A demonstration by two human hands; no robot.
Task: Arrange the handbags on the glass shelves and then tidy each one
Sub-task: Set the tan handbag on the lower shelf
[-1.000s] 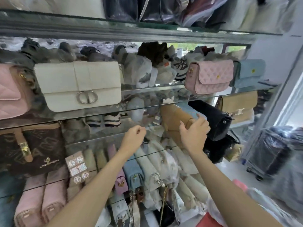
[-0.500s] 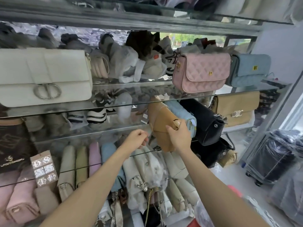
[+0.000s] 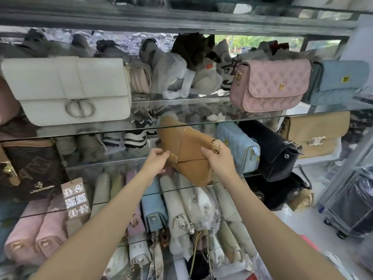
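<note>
Head view shows us holding a tan leather handbag (image 3: 187, 150) tilted on the middle glass shelf (image 3: 113, 161). Our right hand (image 3: 219, 158) grips its right end near the gold ring, our left hand (image 3: 156, 160) pinches the flap tab at its left edge. Just beside it on the right stands a light blue quilted bag (image 3: 238, 147), then a black bag (image 3: 272, 150).

Handbag shop: tiered glass shelves (image 3: 201, 118) packed with handbags (image 3: 68, 91), many wrapped in plastic, one price tag (image 3: 75, 197) hanging.
</note>
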